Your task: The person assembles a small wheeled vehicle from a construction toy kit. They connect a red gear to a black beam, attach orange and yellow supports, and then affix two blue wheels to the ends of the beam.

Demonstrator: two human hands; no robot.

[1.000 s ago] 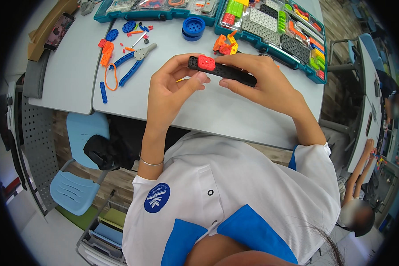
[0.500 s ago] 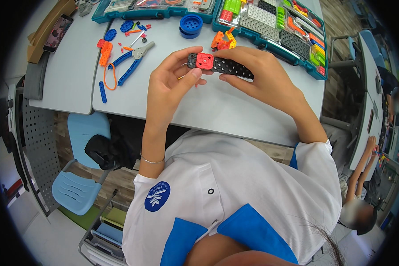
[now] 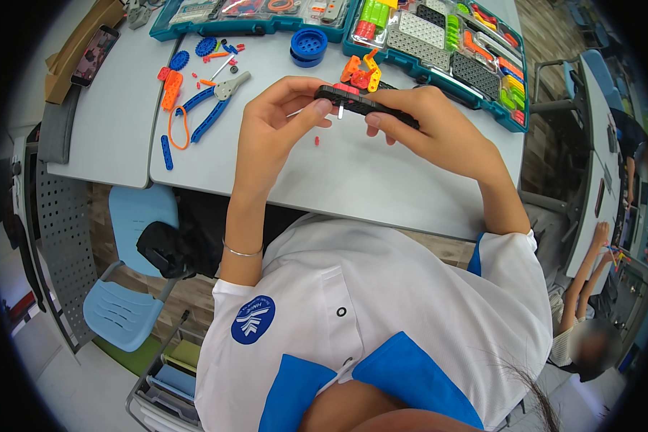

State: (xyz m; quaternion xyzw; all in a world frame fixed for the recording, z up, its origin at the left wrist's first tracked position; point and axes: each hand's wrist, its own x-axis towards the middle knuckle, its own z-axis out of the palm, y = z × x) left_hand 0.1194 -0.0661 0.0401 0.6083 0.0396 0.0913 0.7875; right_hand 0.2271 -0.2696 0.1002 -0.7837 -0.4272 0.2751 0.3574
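Between my two hands is a black perforated building plate (image 3: pixel 367 105), now tilted so its long edge faces me. A red block (image 3: pixel 346 88) shows on its far side, and a short pale axle (image 3: pixel 340 112) sticks out below. My left hand (image 3: pixel 284 119) pinches the left end between thumb and fingers. The right end is gripped by my right hand (image 3: pixel 435 133), thumb below. An orange and yellow jointed piece (image 3: pixel 360 74) stands just beyond the plate; whether it touches cannot be told. A small pink peg (image 3: pixel 317 141) lies on the table beneath my hands.
Blue-handled pliers (image 3: pixel 212 111), an orange band (image 3: pixel 181 129), a blue strip (image 3: pixel 167 152), blue gears (image 3: pixel 179 60) and small pegs lie on the left. A blue wheel (image 3: pixel 309 45) sits behind my hands. Open teal parts cases (image 3: pixel 428 68) line the back. A phone (image 3: pixel 95 55) rests far left.
The plate has been turned from showing its red face toward me to lying edge-on, which brings the pale axle into view. Both hands keep hold of it.
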